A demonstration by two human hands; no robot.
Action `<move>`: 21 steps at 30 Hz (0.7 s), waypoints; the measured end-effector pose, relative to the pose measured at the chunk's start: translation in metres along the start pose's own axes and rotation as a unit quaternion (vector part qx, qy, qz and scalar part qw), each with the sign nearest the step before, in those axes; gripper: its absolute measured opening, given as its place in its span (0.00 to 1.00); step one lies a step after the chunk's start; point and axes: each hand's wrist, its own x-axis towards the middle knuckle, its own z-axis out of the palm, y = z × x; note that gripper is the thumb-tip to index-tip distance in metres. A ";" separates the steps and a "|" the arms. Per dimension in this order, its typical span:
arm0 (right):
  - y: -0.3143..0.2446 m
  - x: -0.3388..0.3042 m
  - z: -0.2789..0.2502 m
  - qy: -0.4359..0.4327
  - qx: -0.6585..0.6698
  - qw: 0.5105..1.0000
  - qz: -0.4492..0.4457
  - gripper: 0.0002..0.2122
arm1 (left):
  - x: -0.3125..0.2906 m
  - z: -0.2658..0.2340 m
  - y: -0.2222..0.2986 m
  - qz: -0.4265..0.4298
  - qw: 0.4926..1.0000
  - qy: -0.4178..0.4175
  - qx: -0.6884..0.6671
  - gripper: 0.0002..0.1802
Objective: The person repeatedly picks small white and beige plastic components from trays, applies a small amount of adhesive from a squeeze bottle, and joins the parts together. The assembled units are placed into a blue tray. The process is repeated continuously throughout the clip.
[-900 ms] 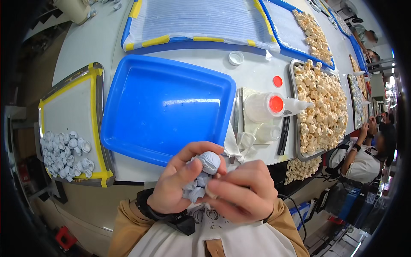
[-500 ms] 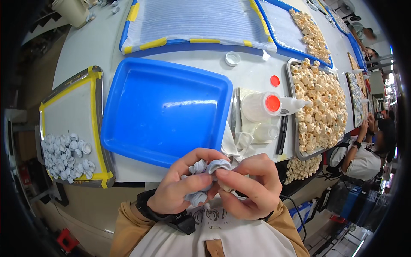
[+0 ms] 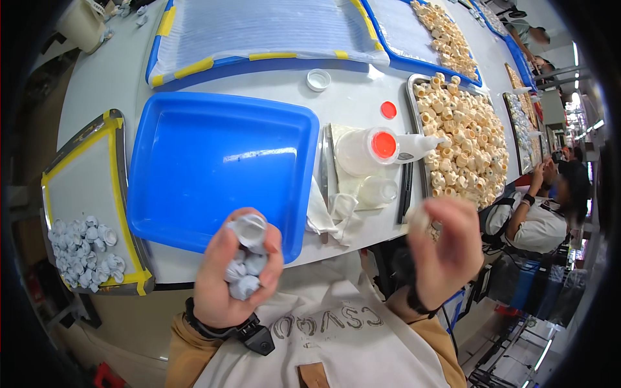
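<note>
In my left hand (image 3: 217, 278) sit several small pale blue-grey pieces (image 3: 244, 286), held in the curled fingers. The topmost of these, a hollow cup-like piece (image 3: 249, 229), shows its opening between thumb and forefinger. My right hand (image 3: 449, 249) is lifted off to the right, near the cream pieces, and is blurred by motion. Its thumb and forefinger pinch a small cream piece (image 3: 419, 220), whose outline is smeared. A metal tray (image 3: 414, 97) at the right is heaped with similar hollow cream pieces (image 3: 462, 139).
A blue tray (image 3: 213, 174) lies in front. To its left, a yellow-taped tray (image 3: 77, 161) holds more blue-grey pieces. A red-lidded container (image 3: 359, 152), a squeeze bottle (image 3: 414, 147), a small jar (image 3: 378, 191) and a white cloth (image 3: 320, 213) stand between the trays. Another person (image 3: 550, 223) sits at right.
My hands have come apart: the right moved right with the cream piece, the left moved left with the blue-grey pieces. The view has shifted slightly.
</note>
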 end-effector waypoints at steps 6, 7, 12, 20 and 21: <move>0.016 0.015 -0.008 -0.129 -0.109 0.985 0.024 0.13 | 0.003 0.005 0.010 0.004 0.990 0.051 -0.131 0.19; 0.018 0.016 -0.006 -0.142 -0.120 0.983 0.007 0.13 | 0.004 0.011 0.012 -0.001 0.985 0.088 -0.148 0.20; 0.024 0.019 0.001 -0.156 -0.143 0.977 -0.028 0.13 | 0.012 0.035 0.017 -0.019 0.962 0.245 -0.118 0.21; 0.024 0.019 0.000 -0.166 -0.150 0.974 -0.026 0.12 | 0.008 0.004 0.017 -0.018 0.975 -0.010 -0.219 0.21; 0.025 0.020 0.000 -0.164 -0.148 0.975 -0.027 0.12 | 0.008 0.002 0.016 -0.019 0.978 -0.032 -0.206 0.20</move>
